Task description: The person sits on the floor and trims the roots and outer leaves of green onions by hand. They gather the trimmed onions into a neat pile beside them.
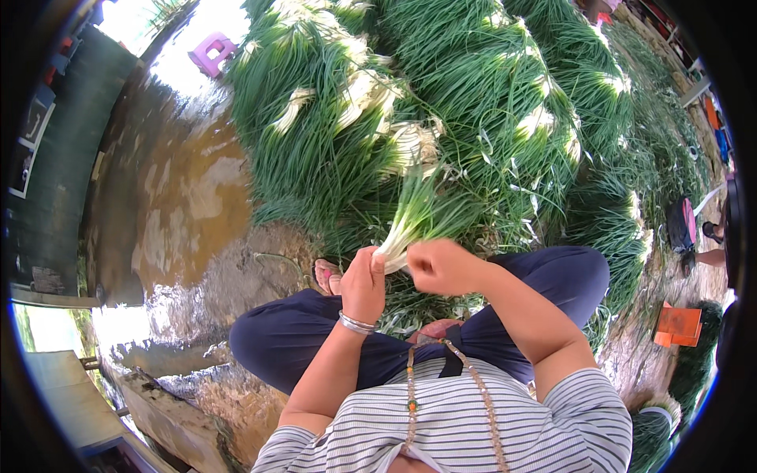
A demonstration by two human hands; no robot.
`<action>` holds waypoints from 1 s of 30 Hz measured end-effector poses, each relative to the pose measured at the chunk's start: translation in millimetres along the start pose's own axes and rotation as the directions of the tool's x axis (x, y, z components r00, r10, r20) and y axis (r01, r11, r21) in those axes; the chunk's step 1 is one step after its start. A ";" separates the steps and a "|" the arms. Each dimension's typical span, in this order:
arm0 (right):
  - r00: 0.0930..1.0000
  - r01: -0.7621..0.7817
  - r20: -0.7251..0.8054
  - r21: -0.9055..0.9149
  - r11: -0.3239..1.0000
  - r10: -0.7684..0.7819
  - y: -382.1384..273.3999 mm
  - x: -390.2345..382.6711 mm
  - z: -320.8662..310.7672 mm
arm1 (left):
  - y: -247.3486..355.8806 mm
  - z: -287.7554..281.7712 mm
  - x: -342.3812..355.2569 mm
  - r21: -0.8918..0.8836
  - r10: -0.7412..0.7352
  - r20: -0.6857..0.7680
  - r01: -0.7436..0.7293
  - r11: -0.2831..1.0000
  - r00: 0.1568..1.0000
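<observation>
My left hand, with a metal bangle on its wrist, grips a small bunch of green onions by its white lower stalks, leaves fanning upward. Just right of it, my right hand is curled closed against the stalks, slightly blurred; what its fingertips hold is unclear. Behind and around the bunch lie large heaps of green onions, many in bundles with white root ends showing.
A pink stool stands on the wet floor at upper left. At the right are a dark pink-trimmed bag, an orange stool and another person's leg. My crossed legs and sandaled foot frame the hands.
</observation>
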State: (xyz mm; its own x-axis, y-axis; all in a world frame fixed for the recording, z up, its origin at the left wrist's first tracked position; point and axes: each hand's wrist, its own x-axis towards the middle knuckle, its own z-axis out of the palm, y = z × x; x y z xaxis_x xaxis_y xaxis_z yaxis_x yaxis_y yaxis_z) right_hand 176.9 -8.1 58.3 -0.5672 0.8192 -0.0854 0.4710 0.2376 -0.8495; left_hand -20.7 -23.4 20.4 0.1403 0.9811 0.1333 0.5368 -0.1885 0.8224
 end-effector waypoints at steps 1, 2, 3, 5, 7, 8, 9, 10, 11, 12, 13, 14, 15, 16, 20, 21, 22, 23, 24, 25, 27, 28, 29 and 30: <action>0.975 0.004 0.219 0.193 0.981 -0.047 -11.7 -5.0 -7.0 | -1.6 0.4 1.1 0.014 0.056 -0.014 -0.056 0.998 0.998; 0.900 -0.036 0.414 0.374 0.927 -0.133 -17.7 -8.9 -11.1 | -3.6 1.3 3.2 0.029 0.112 -0.027 -0.112 0.993 0.993; 0.884 -0.029 0.415 0.509 0.861 -0.216 -15.7 -12.4 -15.2 | -1.9 1.6 5.9 0.042 0.173 -0.039 -0.172 0.984 0.984; 0.981 -0.192 0.110 0.446 0.874 0.159 -12.1 -7.6 -18.5 | 8.9 -0.3 4.2 0.081 0.185 0.024 -0.186 0.979 0.983; 0.953 -0.234 -0.197 0.005 0.972 0.230 8.4 5.5 -16.1 | 16.3 2.4 1.1 0.133 0.206 0.112 -0.220 0.966 0.972; 0.963 -0.250 -0.115 -0.062 0.966 0.242 20.7 8.7 -9.3 | 17.5 4.6 -0.1 0.126 0.239 0.114 -0.253 0.959 0.964; 0.966 -0.259 -0.029 -0.126 0.958 0.257 35.8 12.9 1.1 | 17.1 6.2 -1.9 0.121 0.269 0.116 -0.282 0.952 0.956; 0.960 -0.259 0.056 -0.192 0.947 0.274 40.2 16.4 6.3 | 15.9 8.0 -3.3 0.118 0.298 0.116 -0.311 0.943 0.947; 0.963 -0.268 0.012 -0.093 0.959 0.270 42.1 17.0 12.0 | 11.5 11.0 -4.8 0.052 0.272 0.102 -0.278 0.959 0.957; 0.965 -0.254 0.006 0.283 0.925 0.263 39.1 17.5 11.8 | 8.9 10.8 -5.0 0.030 0.251 0.087 -0.254 0.967 0.964; 0.965 -0.204 -0.002 0.618 0.759 0.262 30.9 15.7 8.5 | 7.1 10.3 -4.7 0.005 0.230 0.075 -0.231 0.973 0.970; 0.964 -0.124 -0.010 0.865 0.485 0.265 20.8 13.6 4.2 | 4.7 10.2 -4.5 -0.020 0.208 0.062 -0.207 0.978 0.976; 0.964 0.139 -0.222 0.888 0.438 0.144 6.5 9.2 -1.9 | -3.5 13.8 -5.1 -0.109 0.134 -0.054 -0.139 0.984 0.990; 0.887 0.353 -0.435 0.855 0.380 0.155 -1.9 3.6 -8.9 | -1.2 10.3 -2.4 -0.127 -0.042 -0.095 0.030 0.991 0.995; 0.628 0.379 -0.767 0.447 0.810 0.130 18.8 -28.2 -37.2 | 4.8 -2.1 7.1 -0.188 -0.082 -0.331 0.020 0.982 0.940; 0.762 -0.067 -0.613 0.243 0.968 0.207 32.7 -36.6 -35.7 | 5.5 -1.6 8.3 -0.153 -0.009 -0.342 -0.046 0.987 0.940; 0.807 -0.450 -0.468 -0.093 0.888 0.360 41.5 -41.5 -31.7 | 7.1 -0.5 8.7 -0.118 0.064 -0.351 -0.112 0.987 0.934; 0.854 -0.442 -0.352 -0.106 0.891 0.382 46.9 -42.1 -20.6 | 7.7 0.0 5.5 -0.166 0.038 -0.275 -0.086 0.982 0.961; 0.885 -0.439 -0.230 -0.123 0.890 0.405 50.6 -43.4 -7.4 | 10.1 3.0 5.6 -0.055 0.161 -0.277 -0.183 0.982 0.947; 0.897 -0.440 -0.100 -0.130 0.889 0.430 49.9 -45.2 8.1 | 9.5 5.0 3.1 -0.003 0.247 -0.215 -0.254 0.967 0.945; 0.855 -0.493 0.107 0.471 0.732 0.507 39.3 -35.7 27.1 | 5.5 12.6 -1.6 0.093 0.440 -0.067 -0.433 0.896 0.896; 0.839 -0.373 0.199 0.888 0.270 0.506 28.9 -25.6 36.2 | 3.2 17.7 -2.2 0.079 0.533 0.072 -0.538 0.839 0.843; 0.834 -0.316 0.190 0.934 0.166 0.518 37.9 -19.6 48.9 | 5.5 24.0 -7.7 -0.078 0.509 0.145 -0.503 0.861 0.848; 0.831 -0.249 0.177 0.966 0.069 0.527 53.3 -10.8 61.4 | 9.4 27.0 -10.4 -0.225 0.497 0.215 -0.453 0.863 0.841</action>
State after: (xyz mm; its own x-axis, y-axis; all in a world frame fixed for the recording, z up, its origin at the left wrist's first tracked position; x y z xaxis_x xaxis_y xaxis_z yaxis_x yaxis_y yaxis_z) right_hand 166.6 -36.3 -18.0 -0.3426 0.7140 -0.6106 -0.4788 -0.6918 -0.5404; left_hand 5.4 -36.6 11.8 0.5632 0.7218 0.4022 0.2124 -0.5969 0.7737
